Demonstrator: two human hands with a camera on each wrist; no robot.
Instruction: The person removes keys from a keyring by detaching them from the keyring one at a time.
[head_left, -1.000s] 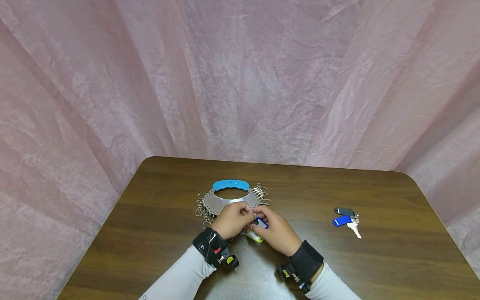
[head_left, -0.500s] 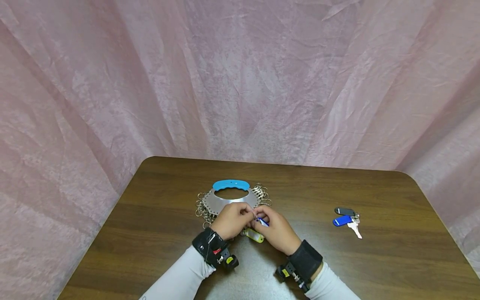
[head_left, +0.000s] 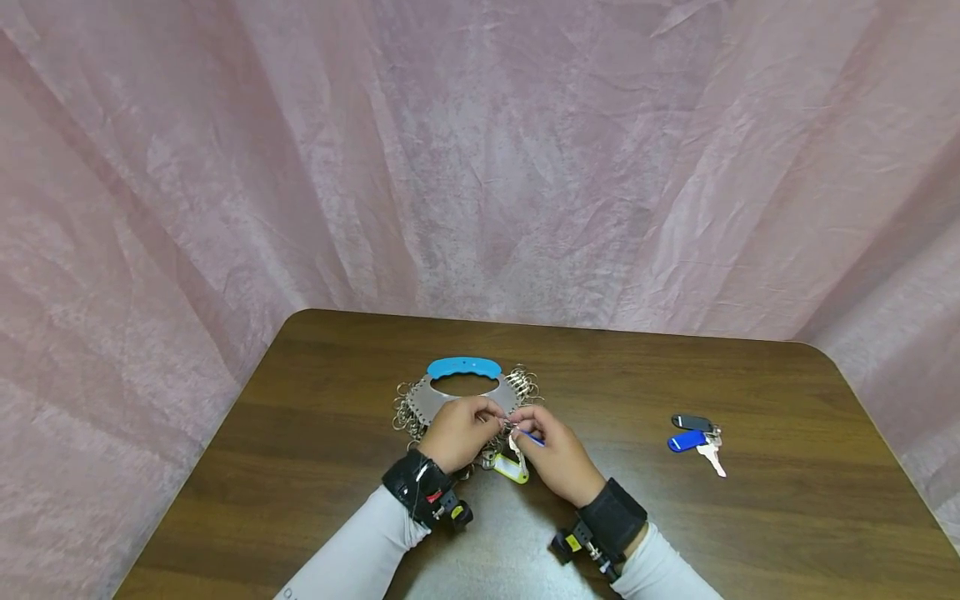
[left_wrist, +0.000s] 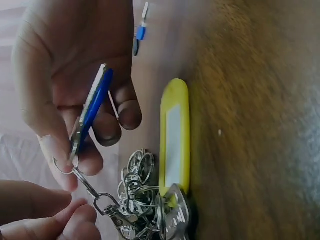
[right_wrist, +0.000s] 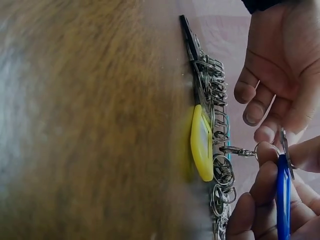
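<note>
In the head view my left hand point(head_left: 457, 435) and right hand point(head_left: 558, 457) meet at the lower right rim of a silver metal key-holder plate point(head_left: 435, 402) with a blue handle point(head_left: 463, 367). My right hand pinches a key point(left_wrist: 92, 100) together with a blue key tag point(right_wrist: 283, 200). A thin split ring point(left_wrist: 85, 182) runs from them to a small metal snap clasp point(right_wrist: 237, 150) on the plate. The fingertips of my left hand point(left_wrist: 45, 210) pinch at that ring, beside the clasp. Below the hands a yellow key tag point(left_wrist: 175, 135) hangs by the plate's edge.
Many small rings and clasps point(head_left: 522, 383) fringe the plate on both sides. To the right on the brown wooden table point(head_left: 600, 375) lie a black tag point(head_left: 692, 422), another blue tag point(head_left: 686, 442) and a silver key point(head_left: 711, 455). A pink curtain point(head_left: 480, 167) hangs behind.
The blue tag between my right fingers has turned edge-on, and a silvery key now shows under the thumb. The yellow tag is less covered. Both hands have stayed at the plate's rim.
</note>
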